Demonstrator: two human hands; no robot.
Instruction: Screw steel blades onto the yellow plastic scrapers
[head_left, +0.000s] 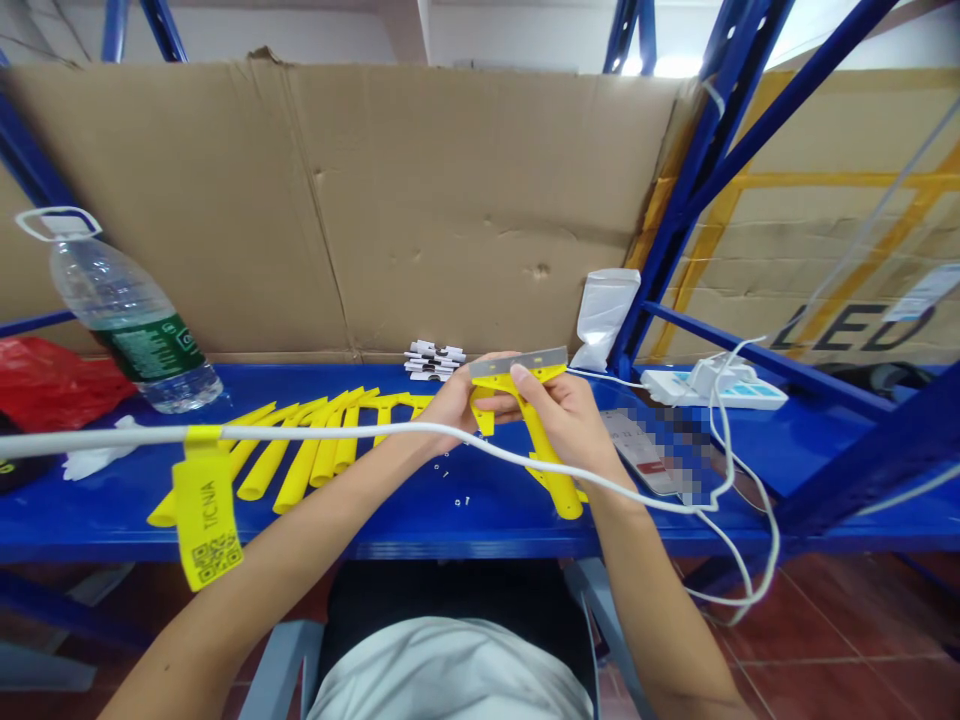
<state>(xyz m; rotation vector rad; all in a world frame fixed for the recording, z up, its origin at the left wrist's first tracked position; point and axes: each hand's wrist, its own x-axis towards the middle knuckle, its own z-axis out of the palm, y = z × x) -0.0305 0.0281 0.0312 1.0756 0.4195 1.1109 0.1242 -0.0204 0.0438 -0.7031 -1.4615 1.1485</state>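
Note:
In front of me, above the blue shelf, is a yellow scraper [553,475] with a flat grey metal blade [525,365] across its head. My right hand [581,420] is closed round its head and upper handle, the thumb pressing near the blade. My left hand [448,402] is closed on the left end of the head and blade; its fingers are partly hidden behind. A short yellow piece [484,418] sticks down beside the left fingers; whether it belongs to the scraper I cannot tell. Loose screws and nuts [460,501] lie below the hands. More yellow scraper handles [296,485] lie in a row to the left.
A stack of white-and-black pieces [433,362] stands by the cardboard [480,220]. A white cable [300,433] crosses before my forearms, bearing a yellow tag [206,515]. Further out are a water bottle [142,310], a white pouch [606,315], a phone [641,450] and a power strip [757,395].

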